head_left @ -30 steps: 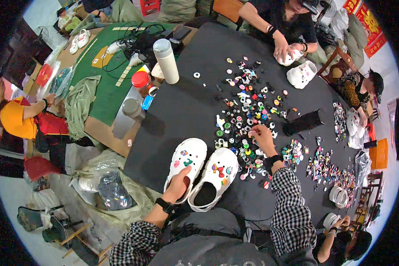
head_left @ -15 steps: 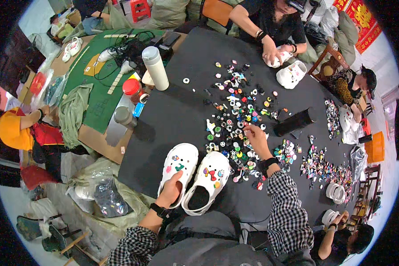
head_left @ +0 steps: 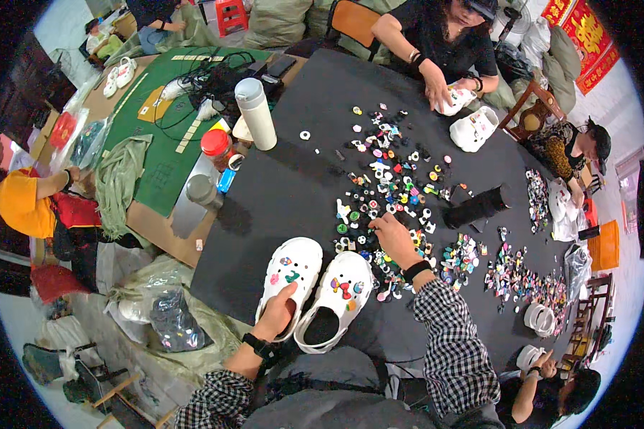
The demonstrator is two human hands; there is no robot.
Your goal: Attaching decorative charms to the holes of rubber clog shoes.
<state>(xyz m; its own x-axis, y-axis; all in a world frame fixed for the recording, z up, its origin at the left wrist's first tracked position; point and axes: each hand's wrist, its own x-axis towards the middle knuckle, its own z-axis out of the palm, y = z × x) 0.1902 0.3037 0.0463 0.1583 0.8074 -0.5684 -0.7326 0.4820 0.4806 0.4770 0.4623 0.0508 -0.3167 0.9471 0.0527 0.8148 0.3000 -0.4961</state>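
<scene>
Two white clogs (head_left: 290, 270) lie side by side at the near edge of the black table, toes pointing away from me. Small colourful shoe charms sit in the holes of both. My left hand (head_left: 277, 314) grips the left clog at its opening. The right clog (head_left: 343, 289) rests beside it, untouched. Over the big pile of loose shoe charms (head_left: 368, 207), my right hand (head_left: 395, 239) is lowered with its fingers drawn together. Anything between those fingertips is too small to make out.
A white tumbler (head_left: 256, 118), a red-lidded jar (head_left: 216, 144) and a grey-lidded cup (head_left: 202, 191) stand at the left. A black cylinder (head_left: 479, 206) lies right of the pile. Across the table a co-worker handles a white clog (head_left: 454, 100). More charms (head_left: 519, 268) spread rightward.
My right hand has shifted left and slightly nearer me over the charm pile. My left hand still holds the left clog. The whole view has tilted slightly.
</scene>
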